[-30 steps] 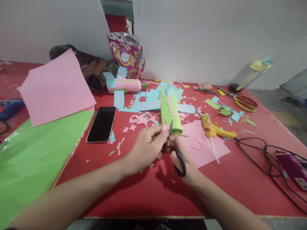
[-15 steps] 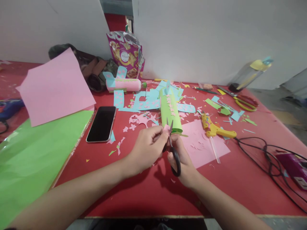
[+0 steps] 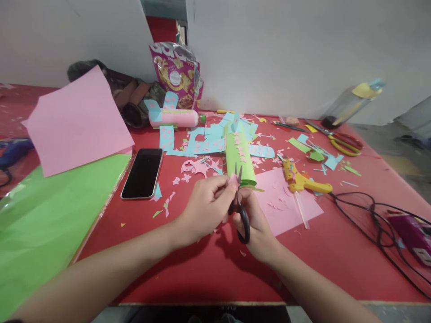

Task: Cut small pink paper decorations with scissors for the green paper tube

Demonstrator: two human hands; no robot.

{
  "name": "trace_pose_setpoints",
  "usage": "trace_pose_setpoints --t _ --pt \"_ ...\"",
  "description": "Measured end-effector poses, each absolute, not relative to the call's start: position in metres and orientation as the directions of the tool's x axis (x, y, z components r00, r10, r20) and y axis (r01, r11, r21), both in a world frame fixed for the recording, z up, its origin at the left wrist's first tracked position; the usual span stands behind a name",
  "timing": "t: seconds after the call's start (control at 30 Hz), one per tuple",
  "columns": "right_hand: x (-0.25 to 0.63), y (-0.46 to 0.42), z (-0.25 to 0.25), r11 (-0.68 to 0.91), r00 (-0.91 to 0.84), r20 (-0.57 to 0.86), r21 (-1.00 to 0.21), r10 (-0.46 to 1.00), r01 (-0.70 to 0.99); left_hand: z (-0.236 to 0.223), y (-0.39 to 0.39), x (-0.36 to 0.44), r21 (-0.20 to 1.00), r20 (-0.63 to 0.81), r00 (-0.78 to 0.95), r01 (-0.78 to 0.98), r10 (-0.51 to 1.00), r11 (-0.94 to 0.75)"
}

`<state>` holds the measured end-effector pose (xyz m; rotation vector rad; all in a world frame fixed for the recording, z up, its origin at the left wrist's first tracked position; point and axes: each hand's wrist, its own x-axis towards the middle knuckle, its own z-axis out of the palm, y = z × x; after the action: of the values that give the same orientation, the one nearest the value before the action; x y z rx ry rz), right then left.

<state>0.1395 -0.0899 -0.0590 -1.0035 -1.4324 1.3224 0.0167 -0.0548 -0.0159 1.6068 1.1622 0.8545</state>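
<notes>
Between our left hand's [image 3: 210, 204] pinched fingertips sits a small pink paper piece [image 3: 233, 179]; just beside them, our right hand's [image 3: 257, 224] fingers grip the black-handled scissors [image 3: 238, 197], blades slightly apart.

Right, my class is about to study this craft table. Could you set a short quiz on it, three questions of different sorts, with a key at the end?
1. Fill the gap: the left hand pinches a small paper piece whose colour is ____, beside the black-handled scissors in the right hand.

2. True or false: the yellow glue gun lies to the right of the smartphone.

3. Which of these stands behind the pink-wrapped bottle?
A) a desk lamp
B) a purple snack bag
C) a roll of tape

Key: 1. pink; 2. true; 3. B
</notes>
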Motion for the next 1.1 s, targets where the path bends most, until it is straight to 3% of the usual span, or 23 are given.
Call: trace_pose_setpoints --t 0.23,0.43,0.63,0.83,1.1 --pt "0.138 -0.091 -0.059 0.044 -0.222 0.042 -0.999 0.974 0.003 -0.014 -0.053 0.015 0.949 -0.018 0.334 0.303 0.943 -0.089" --pt "0.137 -0.09 -0.059 -0.09 -0.224 -0.054 -0.984 0.973 -0.152 -0.009 -0.046 0.009 0.95 -0.039 0.391 0.301 0.919 -0.088" --pt "0.139 -0.085 -0.058 -0.008 -0.189 0.046 -0.961 0.981 -0.277 -0.002 -0.038 0.001 0.961 -0.153 0.569 0.277 0.808 -0.013" --pt "0.139 -0.081 -0.061 0.027 0.018 0.021 -0.91 1.0 -0.414 -0.002 -0.035 -0.003 0.885 -0.291 0.635 0.462 0.716 -0.05" --pt "0.139 -0.082 -0.059 -0.017 0.035 -0.031 -0.94 0.999 -0.34 -0.007 -0.032 -0.004 0.846 -0.372 0.725 0.522 0.58 -0.11"
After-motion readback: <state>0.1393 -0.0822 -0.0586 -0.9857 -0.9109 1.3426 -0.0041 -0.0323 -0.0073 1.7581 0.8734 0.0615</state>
